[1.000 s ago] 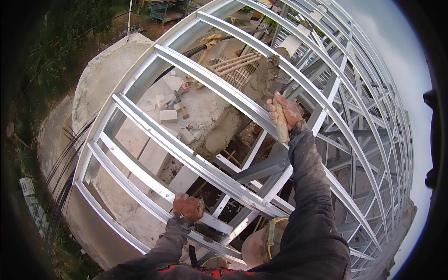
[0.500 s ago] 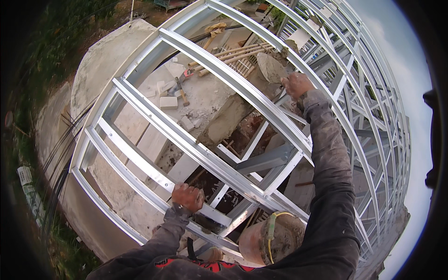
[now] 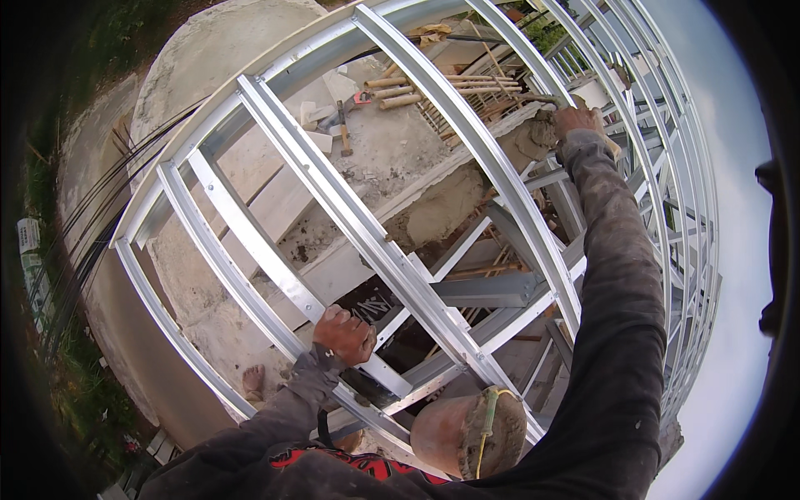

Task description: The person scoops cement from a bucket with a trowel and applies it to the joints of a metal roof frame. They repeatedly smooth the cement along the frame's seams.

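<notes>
My left hand [image 3: 344, 335] is closed around a silver metal roof channel [image 3: 250, 233] near the lower middle. Farther off, my right arm reaches out through the frame, and my right hand [image 3: 577, 123] is closed on a trowel [image 3: 533, 100] whose blade shows almost edge-on to the left of the fist. Its handle is hidden in the fingers. Wet grey mortar [image 3: 533, 142] lies on the wall top just below the blade. By my body, a mortar-caked bucket [image 3: 446, 429] with a yellow rope handle stands tilted among the metal members.
Curved metal battens [image 3: 442, 108] cross overhead of a concrete slab [image 3: 379, 167]. A hammer [image 3: 344, 133], pale block pieces [image 3: 312, 117] and bamboo poles [image 3: 400, 93] lie on it. Black cables [image 3: 108, 229] run along the left. A bare foot [image 3: 254, 379] shows at lower left.
My right hand has moved farther out and right with the trowel, whose blade has turned from broad side to nearly edge-on. My left hand keeps its hold while the view has shifted.
</notes>
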### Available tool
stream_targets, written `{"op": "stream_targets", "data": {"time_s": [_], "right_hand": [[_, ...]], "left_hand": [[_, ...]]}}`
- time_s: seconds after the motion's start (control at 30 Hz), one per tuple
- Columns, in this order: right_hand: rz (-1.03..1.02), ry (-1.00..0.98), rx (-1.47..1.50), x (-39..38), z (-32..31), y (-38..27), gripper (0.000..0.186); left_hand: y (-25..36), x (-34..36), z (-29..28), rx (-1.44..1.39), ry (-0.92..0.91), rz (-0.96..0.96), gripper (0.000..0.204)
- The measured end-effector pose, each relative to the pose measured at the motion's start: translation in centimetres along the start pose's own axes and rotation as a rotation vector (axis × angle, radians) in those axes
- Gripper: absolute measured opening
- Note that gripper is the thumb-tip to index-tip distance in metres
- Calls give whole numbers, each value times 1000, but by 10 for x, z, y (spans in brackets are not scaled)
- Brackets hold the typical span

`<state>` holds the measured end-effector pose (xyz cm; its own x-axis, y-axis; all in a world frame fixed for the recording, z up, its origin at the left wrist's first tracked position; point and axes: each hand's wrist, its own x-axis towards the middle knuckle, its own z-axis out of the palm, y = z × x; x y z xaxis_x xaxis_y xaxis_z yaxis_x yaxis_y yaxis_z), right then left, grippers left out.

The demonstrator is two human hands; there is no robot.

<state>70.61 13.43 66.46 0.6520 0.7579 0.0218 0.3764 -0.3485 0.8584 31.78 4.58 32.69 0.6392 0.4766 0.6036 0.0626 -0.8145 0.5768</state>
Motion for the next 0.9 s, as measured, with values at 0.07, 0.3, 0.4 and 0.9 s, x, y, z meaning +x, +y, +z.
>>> {"op": "stream_targets", "data": {"time_s": [0.07,0.3,0.4,0.9], "right_hand": [[-7,-44,-57,6,19,0,18],[-109,-163,-33,6,45,-14,19],[-157,-212,26,-9,46,-28,21],[57,-182,415,-92,14,45,36]], "left_hand": [[-1,0,0,-18,18,1,18],[-2,2,0,-9,12,4,18],[-2,1,0,-13,8,-3,18],[-4,-3,5,-10,-13,17,17]]}}
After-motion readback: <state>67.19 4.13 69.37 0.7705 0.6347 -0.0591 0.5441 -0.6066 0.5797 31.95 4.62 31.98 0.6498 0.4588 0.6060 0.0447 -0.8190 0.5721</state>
